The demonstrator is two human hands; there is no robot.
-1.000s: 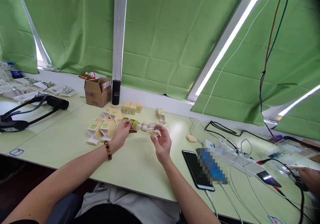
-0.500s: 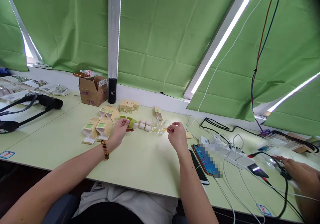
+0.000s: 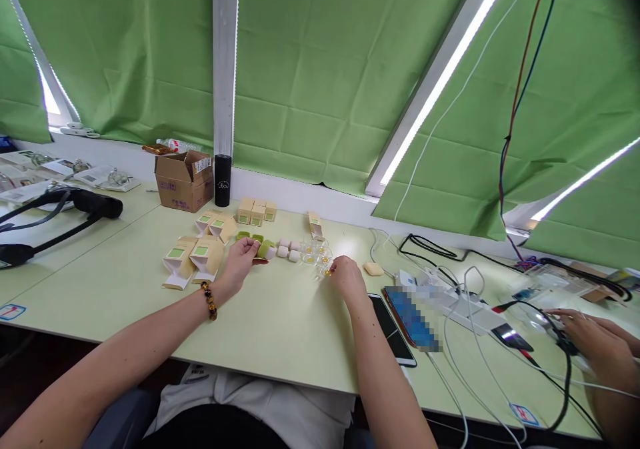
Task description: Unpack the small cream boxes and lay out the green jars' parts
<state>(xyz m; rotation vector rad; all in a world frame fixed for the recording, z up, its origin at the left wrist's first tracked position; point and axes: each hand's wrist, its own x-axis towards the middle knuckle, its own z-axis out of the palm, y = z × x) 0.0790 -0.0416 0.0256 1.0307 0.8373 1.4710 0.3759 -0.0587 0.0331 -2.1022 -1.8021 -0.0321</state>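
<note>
My left hand (image 3: pixel 243 257) is closed on a small green case (image 3: pixel 267 249) with a whitish end. Just beyond it lie more green pieces (image 3: pixel 243 235). To the right of the case sits a cluster of small pale pink blocks (image 3: pixel 289 250), and beside that several clear cups (image 3: pixel 309 251) with yellow bits inside. At the near right of these cups, my right hand (image 3: pixel 347 276) pinches a clear cup with a yellow bit (image 3: pixel 321 273), low over or on the table; I cannot tell whether it touches.
Opened small cartons (image 3: pixel 210 254) lie to the left, with closed ones (image 3: pixel 257 210) behind. Phones (image 3: pixel 391 329), a power strip (image 3: pixel 465 310) and cables are at the right, where another person's hands (image 3: pixel 590 335) work. A cardboard box (image 3: pixel 183 185) and black cylinder (image 3: pixel 223 181) stand at the back.
My right hand has come down and slightly toward me, with the clear cup now showing at its fingertips. A beige piece behind it is more exposed. My left hand stays on the green case.
</note>
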